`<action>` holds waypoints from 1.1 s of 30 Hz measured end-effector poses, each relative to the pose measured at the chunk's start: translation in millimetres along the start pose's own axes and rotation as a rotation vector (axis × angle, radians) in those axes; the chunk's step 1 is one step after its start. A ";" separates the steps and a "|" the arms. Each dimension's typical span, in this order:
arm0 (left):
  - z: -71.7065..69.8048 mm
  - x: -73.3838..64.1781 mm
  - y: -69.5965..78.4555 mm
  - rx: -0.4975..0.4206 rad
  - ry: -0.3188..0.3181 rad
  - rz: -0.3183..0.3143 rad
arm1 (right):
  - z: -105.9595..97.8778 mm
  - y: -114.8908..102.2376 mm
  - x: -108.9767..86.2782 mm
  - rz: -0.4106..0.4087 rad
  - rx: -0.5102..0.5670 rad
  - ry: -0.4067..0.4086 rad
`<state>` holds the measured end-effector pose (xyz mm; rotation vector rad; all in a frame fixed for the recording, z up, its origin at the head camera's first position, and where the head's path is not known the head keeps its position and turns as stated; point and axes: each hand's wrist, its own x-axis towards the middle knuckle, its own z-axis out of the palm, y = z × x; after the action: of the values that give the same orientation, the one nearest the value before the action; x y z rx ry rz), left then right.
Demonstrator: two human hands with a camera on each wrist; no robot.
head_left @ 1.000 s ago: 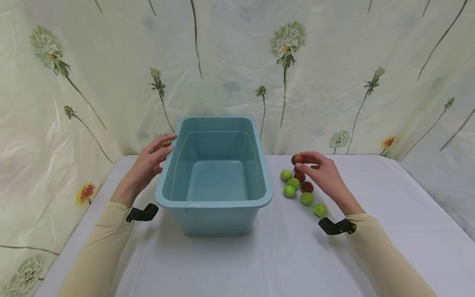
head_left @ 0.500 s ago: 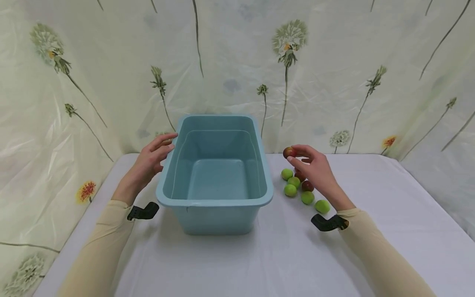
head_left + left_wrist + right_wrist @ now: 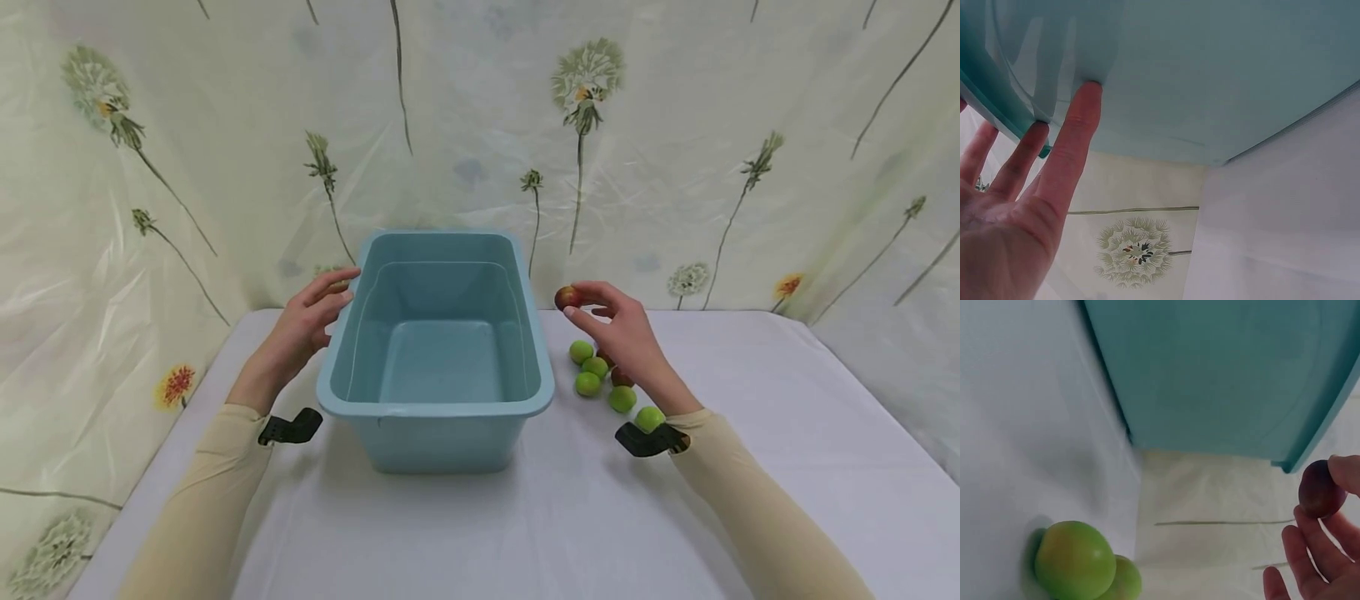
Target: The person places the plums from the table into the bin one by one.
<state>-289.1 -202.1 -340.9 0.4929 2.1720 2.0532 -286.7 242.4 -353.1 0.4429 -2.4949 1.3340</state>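
Observation:
My right hand [image 3: 621, 329] pinches a dark red plum [image 3: 567, 297] between thumb and fingertips, raised to the right of a blue plastic tub [image 3: 435, 410]. In the right wrist view the same plum [image 3: 1320, 489] shows close by the tub's rim. On the tub's other side my left hand [image 3: 300, 323] rests its fairly straight fingers along the rim and outer wall. One fingertip [image 3: 1090, 94] meets that wall in the left wrist view. Nothing lies inside the tub. Under and beside the right hand are several small round green fruits [image 3: 588, 384] and dark red plums [image 3: 622, 377], partly hidden.
The tub stands on a table with a white cloth [image 3: 450, 533]. A flower-patterned sheet [image 3: 465, 125] hangs behind the table and along its left side. A green fruit [image 3: 649, 418] sits nearest the right wrist's black camera mount [image 3: 645, 439].
My right hand has moved left and up from the fruit group, carrying the plum toward the tub. The left hand stays in place at the tub's side.

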 end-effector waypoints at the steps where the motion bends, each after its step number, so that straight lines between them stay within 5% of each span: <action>1: 0.0 0.0 0.0 -0.002 0.001 -0.001 | 0.2 -1.4 0.6 -0.004 0.003 0.003; 14: 0.8 -0.1 1.9 -0.007 -0.001 0.007 | 4.8 -23.2 11.4 -0.073 0.083 0.012; 24: 0.7 -0.3 0.1 -0.016 -0.006 0.013 | 5.6 -83.2 10.4 -0.141 0.066 -0.002; 33: 0.1 -0.8 -0.1 -0.022 -0.002 0.005 | 7.9 -109.5 21.4 -0.189 0.027 -0.042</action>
<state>-288.4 -202.2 -341.1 0.4977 2.1476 2.0756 -264.1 175.2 -266.6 0.7000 -2.4007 1.2980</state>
